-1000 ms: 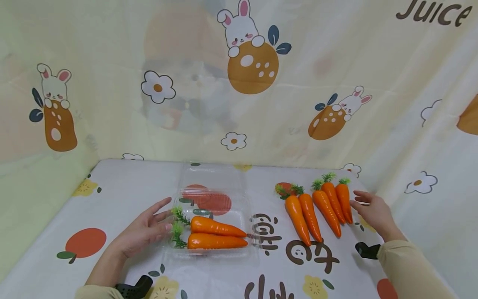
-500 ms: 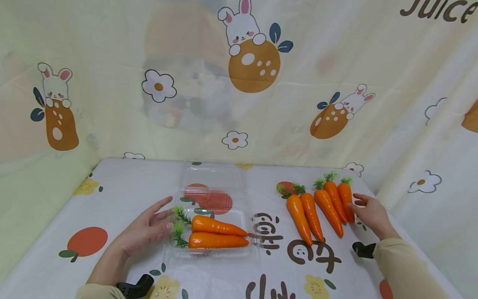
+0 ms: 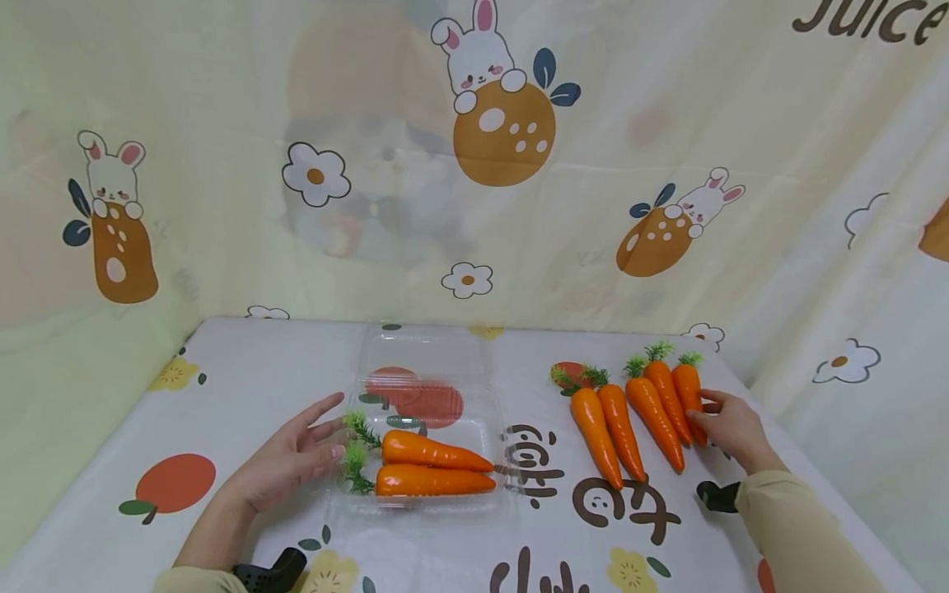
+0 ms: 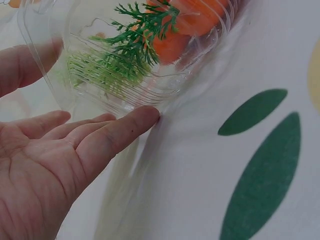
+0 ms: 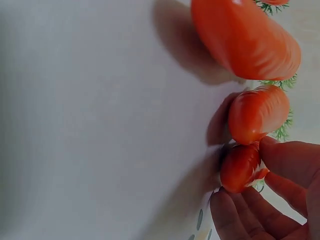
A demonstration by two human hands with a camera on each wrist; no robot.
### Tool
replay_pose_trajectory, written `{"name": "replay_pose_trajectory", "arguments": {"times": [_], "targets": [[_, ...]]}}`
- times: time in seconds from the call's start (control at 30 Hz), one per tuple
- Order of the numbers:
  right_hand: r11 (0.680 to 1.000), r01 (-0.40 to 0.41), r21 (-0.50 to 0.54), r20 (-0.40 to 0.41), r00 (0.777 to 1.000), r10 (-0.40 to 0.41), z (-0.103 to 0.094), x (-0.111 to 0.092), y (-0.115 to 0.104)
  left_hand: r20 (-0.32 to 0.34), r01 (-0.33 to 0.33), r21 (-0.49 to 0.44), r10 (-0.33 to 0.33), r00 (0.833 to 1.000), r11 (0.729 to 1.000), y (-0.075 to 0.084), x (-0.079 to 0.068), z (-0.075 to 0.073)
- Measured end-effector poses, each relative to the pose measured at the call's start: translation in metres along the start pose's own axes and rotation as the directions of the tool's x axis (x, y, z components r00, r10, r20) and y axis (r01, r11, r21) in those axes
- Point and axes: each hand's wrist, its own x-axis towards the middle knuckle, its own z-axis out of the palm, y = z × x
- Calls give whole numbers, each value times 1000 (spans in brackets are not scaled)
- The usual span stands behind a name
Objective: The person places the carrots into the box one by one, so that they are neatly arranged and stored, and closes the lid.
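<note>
A white cloth (image 3: 259, 354) covered the table, printed with red fruit, yellow flowers, green leaves and brown lettering. A pale cream curtain (image 3: 222, 239) hung along the far side and folded round to the left and right; it bore rabbits perched on orange fruit, outlined flowers and, at the upper right, the word "Juice".

Left of the middle, a clear plastic box (image 3: 463, 432) lay open, its lid (image 3: 423, 350) flat toward the far edge. Two carrots (image 3: 437, 479) rested in the near half, leafy tops to the left and tips to the right. On the right, four more carrots (image 3: 652, 412) lay on the cloth, tops far and tips near, with the rightmost carrot (image 3: 685, 383) beside them.

The left hand (image 3: 285, 465) came in from the near left, palm turned toward the box's left end, its fingers extended and apart, one fingertip against the plastic. The right hand (image 3: 734, 428) reached in from the near right, wrist bent leftward, thumb and fingers pinched on the rightmost carrot from opposite sides. Both forearms wore beige sleeves (image 3: 804, 527), with a black device (image 3: 717, 497) at each wrist.
</note>
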Motion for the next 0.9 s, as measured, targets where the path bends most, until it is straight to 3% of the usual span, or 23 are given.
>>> {"name": "replay_pose_trajectory", "arguments": {"times": [0.3,0.9], "targets": [[998,12,-57,-5,1000,-12,2,0,-5,-25,16,5,-16,1000,1000,2,0,-1],[1000,-26,-13,-15,1000,26,1,2,-2,-22,13,2,-13,1000,1000,1,0,1]]}}
